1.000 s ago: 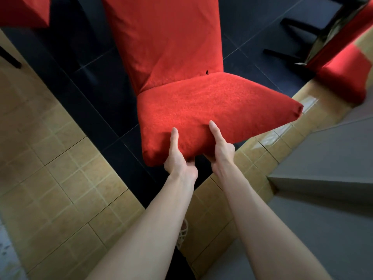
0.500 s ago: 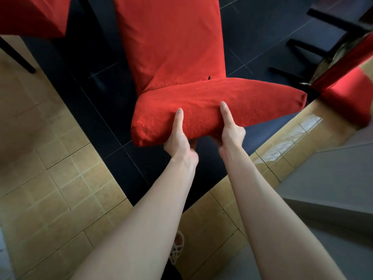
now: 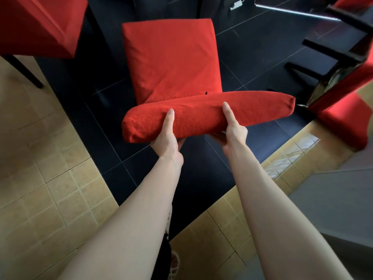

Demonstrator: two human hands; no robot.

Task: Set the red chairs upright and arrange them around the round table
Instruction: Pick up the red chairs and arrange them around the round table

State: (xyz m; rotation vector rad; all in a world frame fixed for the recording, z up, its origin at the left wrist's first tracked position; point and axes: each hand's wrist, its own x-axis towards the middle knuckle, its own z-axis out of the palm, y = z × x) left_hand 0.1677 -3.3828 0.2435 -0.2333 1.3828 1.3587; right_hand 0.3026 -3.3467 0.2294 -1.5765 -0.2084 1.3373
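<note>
**Both hands grip the seat of a red chair (image 3: 171, 63) by its front edge**

Both forearms reach forward, bare and nearly straight, a little apart. The left hand (image 3: 165, 138) clasps the seat's front edge, with the thumb laid straight up the padded front and the fingers curled out of sight beneath. The right hand (image 3: 232, 132) holds the same edge further along, in the same way: thumb on top, fingers tucked under.

The chair sits mid-view over the black tiles (image 3: 252, 57), its seat turned toward the person and its back beyond. Its legs are hidden, so whether it touches the floor cannot be told. The cover is a coarse, nubbly red fabric. The seat is a thick cushion with rounded corners, and the back is a flat padded slab creased diagonally.

A second chair (image 3: 40, 25) in smoother red cloth stands at upper left on a thin black leg. A third chair (image 3: 343, 118) lies tipped over at right, its dark square legs (image 3: 331, 51) pointing sideways. Glossy black tiles border matte tan tiles (image 3: 40, 158) with pale grout.
</note>
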